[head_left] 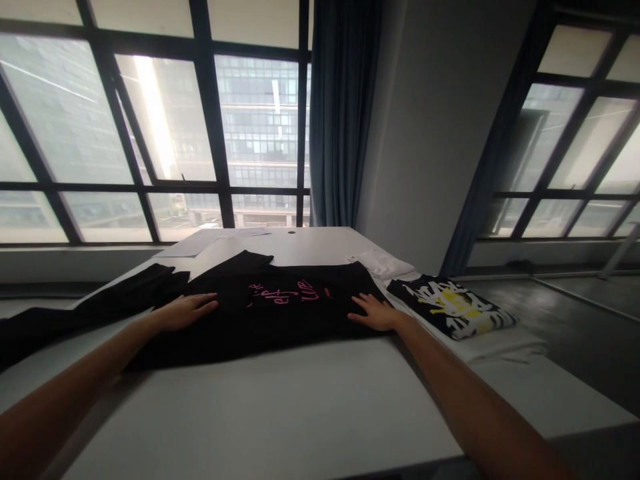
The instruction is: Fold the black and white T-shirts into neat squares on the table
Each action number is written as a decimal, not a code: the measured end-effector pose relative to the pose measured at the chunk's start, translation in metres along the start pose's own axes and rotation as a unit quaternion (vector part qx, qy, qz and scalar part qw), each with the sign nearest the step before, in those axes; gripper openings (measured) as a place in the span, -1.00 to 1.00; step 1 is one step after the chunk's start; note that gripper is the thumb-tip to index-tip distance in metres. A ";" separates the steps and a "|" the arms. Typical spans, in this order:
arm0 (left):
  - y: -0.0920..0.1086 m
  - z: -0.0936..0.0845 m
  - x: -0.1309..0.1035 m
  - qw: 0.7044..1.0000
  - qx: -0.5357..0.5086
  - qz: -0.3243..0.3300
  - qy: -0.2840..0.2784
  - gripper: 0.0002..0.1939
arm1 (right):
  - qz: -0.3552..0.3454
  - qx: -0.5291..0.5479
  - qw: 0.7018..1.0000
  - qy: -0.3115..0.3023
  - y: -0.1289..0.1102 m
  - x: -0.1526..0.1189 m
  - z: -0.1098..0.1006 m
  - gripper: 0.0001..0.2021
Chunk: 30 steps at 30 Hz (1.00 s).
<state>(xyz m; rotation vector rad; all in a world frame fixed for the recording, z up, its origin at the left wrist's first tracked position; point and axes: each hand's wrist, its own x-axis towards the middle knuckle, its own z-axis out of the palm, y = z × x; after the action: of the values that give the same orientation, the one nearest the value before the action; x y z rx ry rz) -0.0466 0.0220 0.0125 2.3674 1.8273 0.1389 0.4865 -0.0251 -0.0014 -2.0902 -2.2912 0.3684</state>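
Note:
A black T-shirt (295, 323) with pink lettering lies spread sideways across the white table (280, 407). On its left part rests my left hand (187, 311), palm down with the fingers stretched out. My right hand (373, 312) lies flat on the shirt's right end, fingers spread. Neither hand grips the cloth. One sleeve of the shirt points toward the far side of the table.
More black cloth (110, 293) lies along the left edge. To the right sit a folded black shirt with white and yellow print (453, 307) and white folded cloth (383, 263). Paper sheets (193, 245) lie at the far left, before the windows.

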 end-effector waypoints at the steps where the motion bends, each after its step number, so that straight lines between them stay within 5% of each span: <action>1: -0.007 0.006 -0.008 1.000 0.007 -0.004 -0.008 -0.21 | 0.005 -0.006 1.000 -0.014 0.002 0.000 0.003 -0.09; 8: -0.025 0.040 -0.033 0.999 0.030 -0.002 0.017 -0.30 | -0.027 -0.009 0.999 0.041 0.012 0.003 0.015 -0.18; 15: -0.021 0.027 -0.032 1.000 0.013 -0.002 -0.012 -0.22 | -0.040 -0.012 0.999 0.007 0.012 0.008 -0.008 -0.09; 18: -0.021 0.007 -0.010 1.000 -0.011 -0.011 -0.010 -0.25 | -0.035 -0.033 0.999 0.004 0.002 0.027 -0.030 -0.15; 22: -0.015 -0.018 0.035 0.995 0.026 -0.068 0.065 -0.32 | -0.021 -0.048 0.994 0.093 -0.014 0.063 -0.044 -0.34; 30: -0.015 -0.026 0.133 0.989 0.078 -0.106 0.063 -0.37 | 0.005 -0.049 0.987 0.155 -0.003 0.142 -0.043 -0.59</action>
<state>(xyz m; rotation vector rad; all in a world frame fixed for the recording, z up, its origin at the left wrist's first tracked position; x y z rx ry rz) -0.0314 0.1555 0.0336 2.2879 2.2113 0.1280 0.4758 0.1212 0.0204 -2.0307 -2.1548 -0.0697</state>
